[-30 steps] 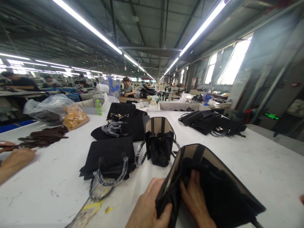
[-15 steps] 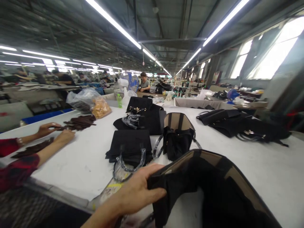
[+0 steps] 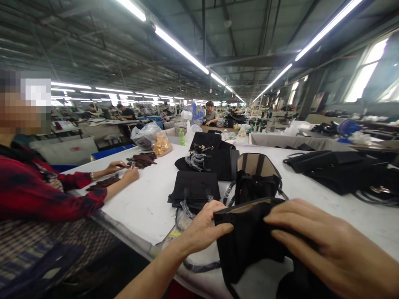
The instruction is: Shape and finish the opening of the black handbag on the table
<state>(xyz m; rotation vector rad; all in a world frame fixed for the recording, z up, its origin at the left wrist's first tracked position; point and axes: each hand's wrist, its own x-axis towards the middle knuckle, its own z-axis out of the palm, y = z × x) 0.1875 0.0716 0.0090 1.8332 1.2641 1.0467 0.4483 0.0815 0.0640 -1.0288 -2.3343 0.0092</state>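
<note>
I hold a black handbag (image 3: 249,243) with a tan lining at the near edge of the white table (image 3: 146,203). My left hand (image 3: 202,228) grips its left rim, thumb on the outside. From the right, my right hand (image 3: 324,245) closes over the bag's top, fingers pressed on the black fabric. Just beyond stands another open black bag (image 3: 255,182) with a tan lining. To its left a flat black bag (image 3: 195,189) with plastic-wrapped handles lies on the table.
A co-worker in a red plaid sleeve (image 3: 46,193) sits at the left, both hands on dark brown leather pieces (image 3: 141,160). More black bags (image 3: 336,170) lie at the right and in a stack (image 3: 212,153) at the middle. Clear plastic sacks (image 3: 151,139) and a green bottle (image 3: 181,136) stand farther back.
The view has swung left, bringing the co-worker into sight. My right hand came out of the bag and now lies over its top; the bag's mouth has been pressed nearly closed.
</note>
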